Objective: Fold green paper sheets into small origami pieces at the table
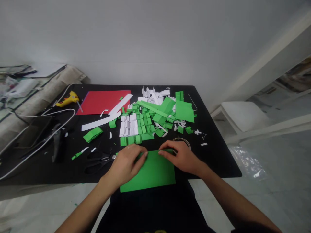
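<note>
A green sheet of paper (153, 171) lies at the front edge of the black table, its near part overhanging toward my lap. My left hand (128, 161) pinches its far edge left of the middle, thumb and fingers closed. On the right, my right hand (181, 155) pinches the same far edge, its fingertips close to the left hand's. Just beyond are folded white paper pieces (128, 124) and folded green paper pieces (145, 123) set in rows. Black scissors (98, 161) lie left of my left hand, partly hidden by it. A roll of tape or ring (182, 139) shows behind my right hand.
A heap of green and white scraps (167, 110) covers the table's back middle. Red paper (104, 102) and a yellow glue gun (69, 98) lie at back left. A white cable (65, 121) crosses the left side. A white stool (240, 115) stands at right.
</note>
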A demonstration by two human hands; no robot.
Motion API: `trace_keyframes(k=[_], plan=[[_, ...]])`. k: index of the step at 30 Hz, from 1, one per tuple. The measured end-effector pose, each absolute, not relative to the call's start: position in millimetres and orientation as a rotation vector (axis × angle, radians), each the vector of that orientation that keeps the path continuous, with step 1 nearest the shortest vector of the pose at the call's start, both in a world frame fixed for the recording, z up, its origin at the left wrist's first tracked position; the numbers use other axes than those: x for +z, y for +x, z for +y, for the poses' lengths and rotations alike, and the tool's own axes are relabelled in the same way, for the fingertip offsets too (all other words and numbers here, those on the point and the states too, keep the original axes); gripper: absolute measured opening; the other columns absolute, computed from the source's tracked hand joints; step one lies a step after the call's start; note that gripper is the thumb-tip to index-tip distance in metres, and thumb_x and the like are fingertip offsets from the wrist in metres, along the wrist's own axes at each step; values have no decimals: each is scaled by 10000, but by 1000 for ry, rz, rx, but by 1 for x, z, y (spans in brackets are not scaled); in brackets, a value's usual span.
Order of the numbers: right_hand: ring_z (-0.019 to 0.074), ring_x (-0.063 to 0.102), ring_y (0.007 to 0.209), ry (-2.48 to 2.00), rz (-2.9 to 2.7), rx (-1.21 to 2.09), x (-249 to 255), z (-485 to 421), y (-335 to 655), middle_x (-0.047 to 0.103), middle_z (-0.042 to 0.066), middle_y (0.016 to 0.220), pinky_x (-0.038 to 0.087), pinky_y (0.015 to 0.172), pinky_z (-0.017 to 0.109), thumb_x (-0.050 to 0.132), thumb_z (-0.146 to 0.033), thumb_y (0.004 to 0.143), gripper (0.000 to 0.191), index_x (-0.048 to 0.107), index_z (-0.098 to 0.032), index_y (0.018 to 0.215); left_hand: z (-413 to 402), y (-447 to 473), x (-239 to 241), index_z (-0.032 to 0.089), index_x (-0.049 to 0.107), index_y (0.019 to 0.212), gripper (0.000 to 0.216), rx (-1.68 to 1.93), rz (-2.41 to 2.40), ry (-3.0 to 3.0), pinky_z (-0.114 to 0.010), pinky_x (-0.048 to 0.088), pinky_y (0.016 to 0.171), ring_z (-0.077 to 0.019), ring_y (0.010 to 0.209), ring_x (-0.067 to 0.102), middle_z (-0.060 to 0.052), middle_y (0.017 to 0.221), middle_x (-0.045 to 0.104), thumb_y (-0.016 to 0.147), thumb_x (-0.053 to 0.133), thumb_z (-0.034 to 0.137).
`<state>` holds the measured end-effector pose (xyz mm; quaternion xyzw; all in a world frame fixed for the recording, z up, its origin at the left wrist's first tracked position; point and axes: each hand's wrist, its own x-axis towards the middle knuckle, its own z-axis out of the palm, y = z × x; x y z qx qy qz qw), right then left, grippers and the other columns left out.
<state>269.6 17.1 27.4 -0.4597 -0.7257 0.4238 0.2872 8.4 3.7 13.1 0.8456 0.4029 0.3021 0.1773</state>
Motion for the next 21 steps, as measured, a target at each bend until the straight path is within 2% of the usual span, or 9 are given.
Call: trace_keyframes(k=[4, 11, 17, 19, 21], plan=[[159, 613, 627, -1313, -1934, 1126, 23, 16, 264, 757, 13, 766, 397, 548, 285, 699, -412, 978, 219, 783, -225, 901, 6, -6, 23, 194, 649, 945, 132, 793, 1108, 2417, -295, 527, 698, -165, 736, 666, -24, 840, 720, 1027, 547, 213], [194, 679, 754, -1362, -1799, 1124, 26, 19, 287, 780, 37, 857, 475, 642, 300, 698, -421, 962, 229, 780, -222, 883, 15, -61, 32, 200, 661, 851, 150, 735, 1180, 2247, -209, 503, 630, -117, 677, 659, 10, 796, 722, 983, 593, 220], [147, 538, 582, -1418, -1713, 1136, 21, 17, 290, 714, 16, 768, 386, 538, 287, 693, -451, 948, 252, 778, -221, 889, 15, -58, 21, 196, 692, 819, 189, 865, 1285, 2077, -220, 503, 615, -129, 638, 635, 10, 727, 706, 972, 640, 294], [141, 507, 558, -1430, -1672, 1160, 18, 16, 291, 695, 12, 751, 369, 522, 285, 699, -468, 939, 262, 778, -224, 886, 12, -52, 16, 194, 711, 854, 164, 951, 1306, 1953, -236, 531, 659, -144, 693, 664, -11, 784, 729, 964, 669, 308], [147, 525, 581, -1419, -1599, 1186, 14, 15, 291, 699, 19, 772, 389, 535, 284, 719, -493, 919, 279, 775, -223, 878, 8, -47, 12, 202, 724, 1031, 140, 1031, 1259, 1760, -255, 565, 718, -158, 771, 696, -28, 873, 742, 956, 699, 319]])
